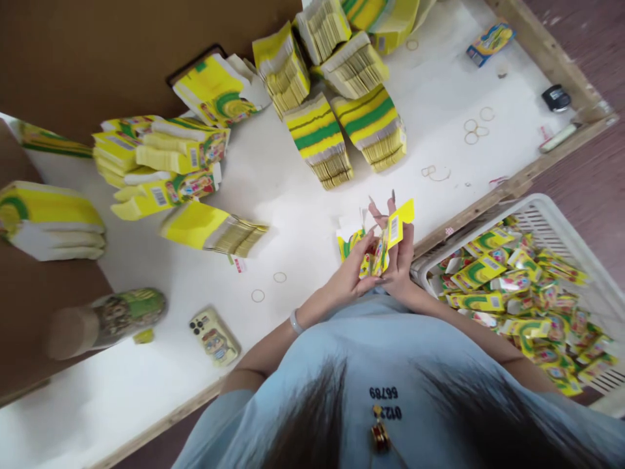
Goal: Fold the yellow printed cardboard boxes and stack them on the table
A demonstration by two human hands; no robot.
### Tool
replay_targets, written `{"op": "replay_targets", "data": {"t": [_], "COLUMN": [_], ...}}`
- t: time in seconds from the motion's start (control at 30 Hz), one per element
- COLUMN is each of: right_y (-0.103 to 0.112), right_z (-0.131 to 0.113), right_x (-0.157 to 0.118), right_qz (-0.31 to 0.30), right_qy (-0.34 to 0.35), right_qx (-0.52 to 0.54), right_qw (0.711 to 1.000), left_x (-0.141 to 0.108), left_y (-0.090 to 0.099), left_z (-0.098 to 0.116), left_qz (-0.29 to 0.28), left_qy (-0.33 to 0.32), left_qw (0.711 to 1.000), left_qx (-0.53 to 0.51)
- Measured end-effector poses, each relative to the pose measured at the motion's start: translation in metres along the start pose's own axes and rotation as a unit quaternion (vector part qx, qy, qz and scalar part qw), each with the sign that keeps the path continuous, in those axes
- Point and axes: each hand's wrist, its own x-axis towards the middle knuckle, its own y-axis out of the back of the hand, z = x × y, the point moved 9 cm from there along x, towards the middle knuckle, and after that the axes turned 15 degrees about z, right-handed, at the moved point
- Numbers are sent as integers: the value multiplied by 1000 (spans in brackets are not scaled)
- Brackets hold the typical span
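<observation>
At the near edge of the white table, my left hand (pixel 351 270) and my right hand (pixel 401 257) meet just in front of my body. Between them is a small yellow and green printed box (pixel 381 255), its yellow flap standing up beside a barcode. My left fingers close round its left side, and my right hand holds it from the right with some fingers stretched out. Another yellow and green carton piece (pixel 346 242) lies by my left hand, partly hidden. Beyond my hands stand bundles of flat yellow cartons (pixel 319 137).
A white basket (pixel 541 205) full of small yellow boxes stands at the right, below the table's wooden edge. More carton stacks (pixel 166 156) lie left, with a phone (pixel 215 335) and a jar (pixel 129 312). Rubber bands (pixel 471 130) and a blue box (pixel 491 44) lie right.
</observation>
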Motion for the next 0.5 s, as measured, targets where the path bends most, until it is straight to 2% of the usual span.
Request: {"op": "replay_targets", "data": {"t": [0.1, 0.17, 0.27, 0.4, 0.5], "right_y": [25, 34, 35, 36, 31], "right_z": [2, 5, 8, 7, 7], "right_x": [3, 3, 1, -5, -8], "right_qz": [115, 153, 160, 192, 164], "right_qy": [-54, -95, -135, -145, -143], "right_qx": [60, 103, 146, 141, 138], "right_qw": [990, 978, 967, 960, 966], "left_x": [-9, -15, -24, -31, -31], "left_y": [1, 9, 18, 23, 20], "left_z": [-2, -7, -14, -19, -23], "left_qz": [28, 61, 97, 146, 160], "left_qy": [28, 77, 136, 165, 191], "left_qw": [999, 995, 986, 975, 968], "left_qx": [2, 11, 14, -7, -23]}}
